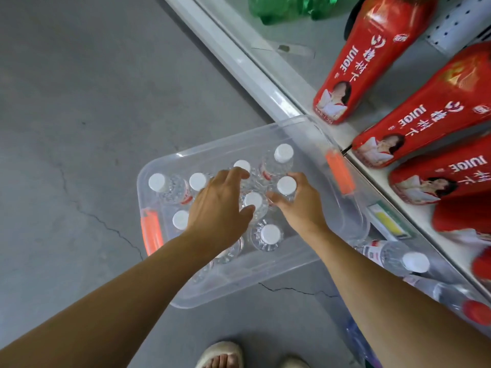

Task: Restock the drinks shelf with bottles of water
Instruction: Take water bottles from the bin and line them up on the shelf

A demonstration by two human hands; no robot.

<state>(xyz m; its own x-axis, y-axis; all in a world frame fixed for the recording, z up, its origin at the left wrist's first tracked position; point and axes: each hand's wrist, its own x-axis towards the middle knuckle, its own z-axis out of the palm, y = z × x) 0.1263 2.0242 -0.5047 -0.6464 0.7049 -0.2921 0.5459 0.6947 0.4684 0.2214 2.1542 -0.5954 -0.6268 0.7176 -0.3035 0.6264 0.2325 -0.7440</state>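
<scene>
A clear plastic bin with orange latches stands on the floor and holds several upright water bottles with white caps. My left hand reaches into it, thumb and fingers curled around the neck of a middle water bottle. My right hand grips a second water bottle just to the right. The drinks shelf runs diagonally along the right. Below its edge, on a lower level, stand more water bottles.
Red juice bottles line the shelf on the right, with green bottles farther back. A yellow price tag sits on the shelf edge. Cracked grey concrete floor lies to the left. My slippered foot is below the bin.
</scene>
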